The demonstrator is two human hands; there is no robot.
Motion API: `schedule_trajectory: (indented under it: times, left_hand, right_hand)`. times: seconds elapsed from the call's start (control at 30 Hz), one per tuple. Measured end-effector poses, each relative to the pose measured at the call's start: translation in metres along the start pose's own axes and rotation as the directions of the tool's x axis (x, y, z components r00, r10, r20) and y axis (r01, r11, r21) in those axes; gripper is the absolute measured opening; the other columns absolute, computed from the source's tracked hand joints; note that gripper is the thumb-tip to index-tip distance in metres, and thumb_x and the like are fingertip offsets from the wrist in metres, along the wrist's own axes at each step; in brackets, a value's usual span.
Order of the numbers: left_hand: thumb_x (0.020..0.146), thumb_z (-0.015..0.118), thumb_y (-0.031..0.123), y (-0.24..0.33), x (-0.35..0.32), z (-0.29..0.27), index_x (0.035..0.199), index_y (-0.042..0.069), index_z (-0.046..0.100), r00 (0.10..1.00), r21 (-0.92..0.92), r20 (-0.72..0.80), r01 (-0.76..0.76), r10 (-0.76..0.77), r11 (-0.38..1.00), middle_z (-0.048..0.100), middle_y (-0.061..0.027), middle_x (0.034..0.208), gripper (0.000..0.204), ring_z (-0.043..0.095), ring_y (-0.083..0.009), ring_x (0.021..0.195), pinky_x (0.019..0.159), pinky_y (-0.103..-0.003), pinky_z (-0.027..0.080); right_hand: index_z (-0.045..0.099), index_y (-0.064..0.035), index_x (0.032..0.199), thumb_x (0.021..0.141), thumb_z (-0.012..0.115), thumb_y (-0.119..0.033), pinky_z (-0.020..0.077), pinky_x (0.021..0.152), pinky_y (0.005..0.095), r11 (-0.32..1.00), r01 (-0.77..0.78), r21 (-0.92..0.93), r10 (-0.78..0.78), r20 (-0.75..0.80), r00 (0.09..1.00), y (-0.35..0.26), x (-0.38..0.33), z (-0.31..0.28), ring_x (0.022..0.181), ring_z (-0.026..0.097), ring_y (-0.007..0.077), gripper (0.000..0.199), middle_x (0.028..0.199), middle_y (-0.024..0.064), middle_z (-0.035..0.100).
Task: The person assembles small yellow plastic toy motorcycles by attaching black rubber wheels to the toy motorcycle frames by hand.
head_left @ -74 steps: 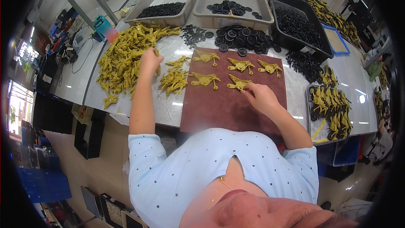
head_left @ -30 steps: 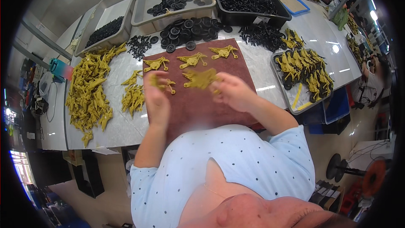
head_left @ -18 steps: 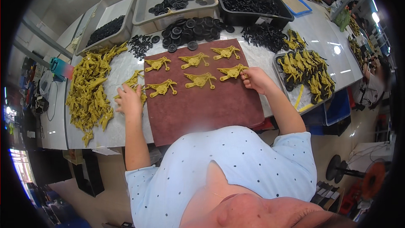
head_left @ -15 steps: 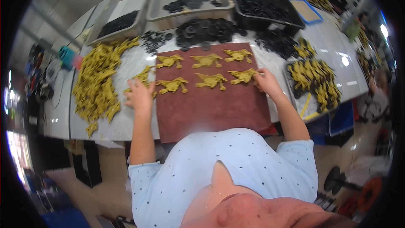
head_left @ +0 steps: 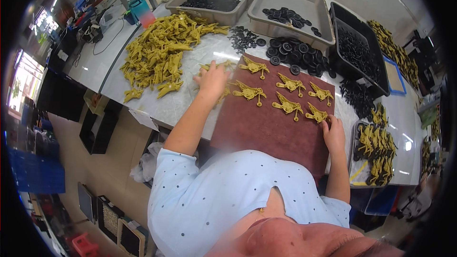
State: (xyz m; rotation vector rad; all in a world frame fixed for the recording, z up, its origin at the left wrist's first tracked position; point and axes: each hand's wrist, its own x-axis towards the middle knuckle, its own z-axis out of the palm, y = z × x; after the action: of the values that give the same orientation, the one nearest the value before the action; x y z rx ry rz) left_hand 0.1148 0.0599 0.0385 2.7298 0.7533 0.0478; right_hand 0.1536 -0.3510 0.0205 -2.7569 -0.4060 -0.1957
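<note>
A: Head view. Likely trouble: knocking the six laid-out parts [head_left: 287,105] askew on the mat [head_left: 271,131], from a wrist dragged across the rows.

B: Agreed. Left hand [head_left: 212,80] flat, fingers loosely spread, resting on a small heap [head_left: 215,69] by the mat's left edge; grip unclear. Right hand [head_left: 333,132] relaxed, fingertips touching the nearest part [head_left: 316,113] at the mat's right edge, not clenched.

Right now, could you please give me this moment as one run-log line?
left hand: on small heap of yellow parts | right hand: touching yellow part on brown mat | six parts laid out
</note>
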Motion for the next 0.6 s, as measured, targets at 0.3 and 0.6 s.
schedule_trajectory:
  times: [0.3, 0.6]
  left_hand:
    - [0.080, 0.054, 0.006, -0.009, 0.026, 0.011, 0.105, 0.015, 0.068, 0.985, -0.015, -0.148, -0.088, 0.085, 0.996, 0.034, -0.0150, 0.146, 0.031, 0.037, -0.0423, 0.127, 0.100, -0.069, 0.018]
    - [0.078, 0.053, 0.002, -0.034, 0.025, 0.002, 0.103, 0.011, 0.067, 0.915, -0.184, -0.367, -0.251, 0.170, 0.951, 0.055, -0.0136, 0.126, 0.030, 0.048, -0.0365, 0.118, 0.093, -0.055, 0.035]
  right_hand:
    - [0.057, -0.0049, 0.112, 0.087, 0.061, -0.025, 0.0488, 0.076, 0.0423, 0.999, -0.034, -0.022, 0.035, 0.024, 0.999, 0.000, 0.000, 0.001, 0.091, 0.059, 0.0378, 0.032, 0.103, 0.0188, 0.058]
    - [0.057, -0.0016, 0.109, 0.085, 0.063, -0.019, 0.0472, 0.080, 0.0394, 0.999, -0.040, 0.000, 0.040, 0.033, 0.999, -0.007, 0.000, -0.003, 0.092, 0.058, 0.0360, 0.031, 0.099, 0.0199, 0.059]
